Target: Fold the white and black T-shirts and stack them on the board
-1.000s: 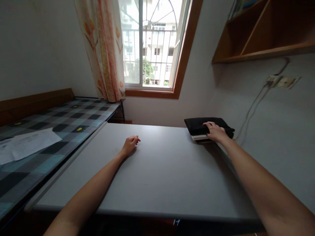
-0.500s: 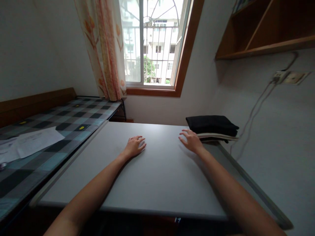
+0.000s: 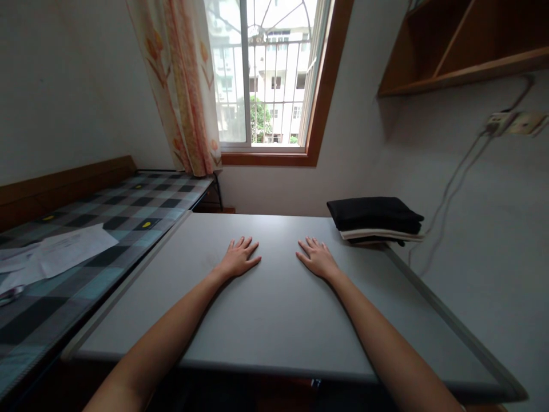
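Note:
Palm down on the grey-white table (image 3: 274,320), my left hand (image 3: 240,257) lies with its fingers spread and holds nothing. My right hand (image 3: 318,258) rests flat on the same tabletop to the right, fingers also apart, with nothing in it. A stretch of bare tabletop separates the two hands. Beyond my right hand, at the far right corner, sits a stack of folded cloth (image 3: 375,214), black on top with a pale layer beneath. My right hand is nearest to this stack but does not touch it.
Along the left side runs a bed with a checked cover (image 3: 98,200), with paper sheets (image 3: 72,249) on it. A curtain (image 3: 184,86) hangs beside the window (image 3: 277,86). At upper right is a wooden shelf (image 3: 484,66), with cables (image 3: 461,163) running down the wall below.
My right hand has moved left, away from the folded cloth, and now lies flat. My left hand has flattened, its fingers spreading. The view has shifted slightly.

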A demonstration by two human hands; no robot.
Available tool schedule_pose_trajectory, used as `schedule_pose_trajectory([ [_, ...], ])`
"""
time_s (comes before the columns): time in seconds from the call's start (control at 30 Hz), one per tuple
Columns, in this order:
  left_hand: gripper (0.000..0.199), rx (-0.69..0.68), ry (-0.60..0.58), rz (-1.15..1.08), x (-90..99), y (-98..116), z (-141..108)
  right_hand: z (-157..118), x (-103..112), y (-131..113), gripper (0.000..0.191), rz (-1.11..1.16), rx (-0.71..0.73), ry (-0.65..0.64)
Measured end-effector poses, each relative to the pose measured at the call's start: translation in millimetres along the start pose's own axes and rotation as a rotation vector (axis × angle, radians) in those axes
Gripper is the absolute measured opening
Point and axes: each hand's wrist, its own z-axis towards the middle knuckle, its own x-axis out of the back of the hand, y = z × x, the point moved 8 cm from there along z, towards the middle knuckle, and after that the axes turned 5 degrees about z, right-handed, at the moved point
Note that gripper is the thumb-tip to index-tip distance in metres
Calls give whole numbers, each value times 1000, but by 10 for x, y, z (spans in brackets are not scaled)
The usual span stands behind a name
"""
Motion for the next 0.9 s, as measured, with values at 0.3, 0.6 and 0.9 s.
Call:
schedule_pose_trajectory([
  [0.3,65,1,-6,13,-8,8,5,-9,8,4,59,11,-1,21],
  [0.6,65,-5,3,-6,8,12,0,-9,33,7,58,27,0,34],
  [0.9,64,2,7,1,15,12,-9,-42,233,8,43,70,56,115],
])
